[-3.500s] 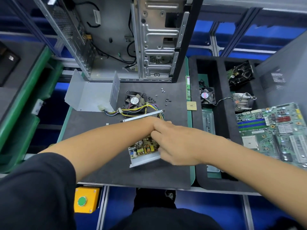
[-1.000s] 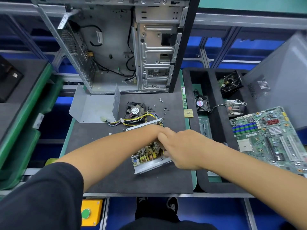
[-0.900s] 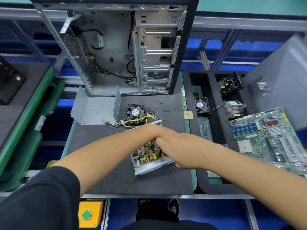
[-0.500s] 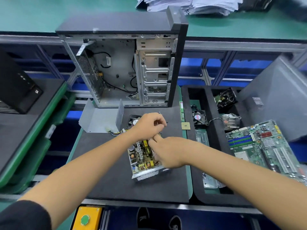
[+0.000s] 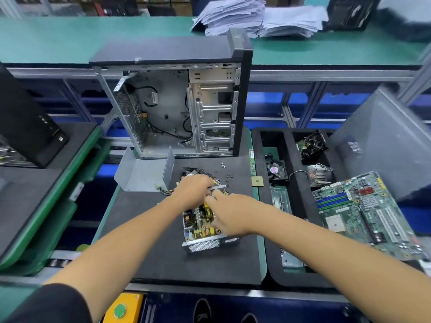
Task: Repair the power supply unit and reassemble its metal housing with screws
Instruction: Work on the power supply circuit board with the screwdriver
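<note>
Ok so from my end: both arms come in from the bottom corners, forearms bare, and meet in the middle of the dark mat [image 5: 163, 257] on the desk [image 5: 261, 259]. The power supply unit [image 5: 205, 231] sits open on that mat, circuit board facing up, its perforated metal wall toward me.

Left hand [image 5: 194, 191] is over the far end of the unit, knuckles up, fingers curled down around the bundle of yellow and black wires [image 5: 219, 184] there. It looks like a grip on the wires, though the fingertips are hidden under the hand.

Right hand [image 5: 229, 214] lies across the right side of the board, wrist low, fingers bent and reaching toward the left hand's. The two hands nearly touch. I honestly can't tell if the right one is pinching anything or just pressing on the parts.

The grey metal cover [image 5: 140, 173] of the housing sits at the back left of the mat, well apart from the unit. A few loose screws [image 5: 227, 174] lie just beyond the hands, in front of the open PC case [image 5: 177, 108]. A motherboard [image 5: 363, 213] leans in the black tray [image 5: 270, 271] off to the right.
</note>
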`<state>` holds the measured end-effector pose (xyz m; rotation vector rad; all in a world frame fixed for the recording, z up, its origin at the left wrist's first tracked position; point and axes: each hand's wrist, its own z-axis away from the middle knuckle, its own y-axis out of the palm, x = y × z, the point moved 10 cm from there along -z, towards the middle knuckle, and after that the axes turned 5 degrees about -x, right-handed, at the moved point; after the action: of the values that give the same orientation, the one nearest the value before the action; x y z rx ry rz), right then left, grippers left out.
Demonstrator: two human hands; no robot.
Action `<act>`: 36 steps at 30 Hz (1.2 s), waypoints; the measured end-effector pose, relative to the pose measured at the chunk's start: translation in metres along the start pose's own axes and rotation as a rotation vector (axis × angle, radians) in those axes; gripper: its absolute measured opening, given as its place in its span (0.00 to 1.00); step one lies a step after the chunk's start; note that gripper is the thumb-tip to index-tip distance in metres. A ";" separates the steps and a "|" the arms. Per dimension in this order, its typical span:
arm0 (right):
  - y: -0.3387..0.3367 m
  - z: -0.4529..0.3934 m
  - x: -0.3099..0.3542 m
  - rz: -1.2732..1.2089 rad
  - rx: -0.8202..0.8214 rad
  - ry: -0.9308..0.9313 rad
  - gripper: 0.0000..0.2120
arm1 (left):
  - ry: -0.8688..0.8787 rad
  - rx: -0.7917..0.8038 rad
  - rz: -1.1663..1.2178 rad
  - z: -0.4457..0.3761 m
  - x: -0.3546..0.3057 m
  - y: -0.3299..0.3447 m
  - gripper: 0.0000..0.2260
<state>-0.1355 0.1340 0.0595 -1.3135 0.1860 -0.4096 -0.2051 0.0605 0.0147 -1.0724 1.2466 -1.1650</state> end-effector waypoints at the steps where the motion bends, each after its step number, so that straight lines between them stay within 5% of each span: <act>1: 0.002 0.003 0.003 -0.036 0.048 -0.029 0.12 | 0.015 0.003 -0.004 -0.003 -0.005 0.001 0.03; 5: -0.005 0.004 0.000 0.053 0.027 -0.034 0.06 | 0.056 0.034 0.022 -0.012 -0.012 0.003 0.04; 10: -0.007 0.000 -0.006 0.184 -0.066 0.016 0.19 | 0.018 0.031 0.193 -0.013 -0.002 0.002 0.03; 15: 0.009 0.003 -0.004 -0.011 0.143 -0.007 0.07 | -0.023 0.046 0.257 -0.015 0.002 0.000 0.04; 18: 0.000 -0.003 -0.001 0.073 0.058 -0.029 0.05 | -0.029 0.058 0.279 -0.016 0.003 0.000 0.03; 22: 0.001 -0.007 -0.004 0.199 -0.009 0.027 0.17 | -0.030 0.087 0.290 -0.016 0.003 0.000 0.04; 27: 0.012 0.000 -0.007 -0.031 0.164 0.026 0.08 | -0.016 0.072 0.285 -0.015 0.003 -0.001 0.03; 30: 0.002 -0.005 0.000 0.105 0.073 -0.015 0.04 | -0.016 0.085 0.303 -0.016 0.004 0.000 0.04; 33: -0.001 -0.011 0.000 0.211 0.002 0.015 0.16 | -0.025 0.102 0.322 -0.016 0.006 0.001 0.04; 36: 0.001 -0.011 -0.004 0.170 0.058 0.063 0.13 | -0.016 0.103 0.320 -0.017 0.006 0.001 0.03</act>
<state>-0.1432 0.1261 0.0550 -1.2178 0.3336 -0.3096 -0.2219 0.0555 0.0118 -0.7707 1.2774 -0.9616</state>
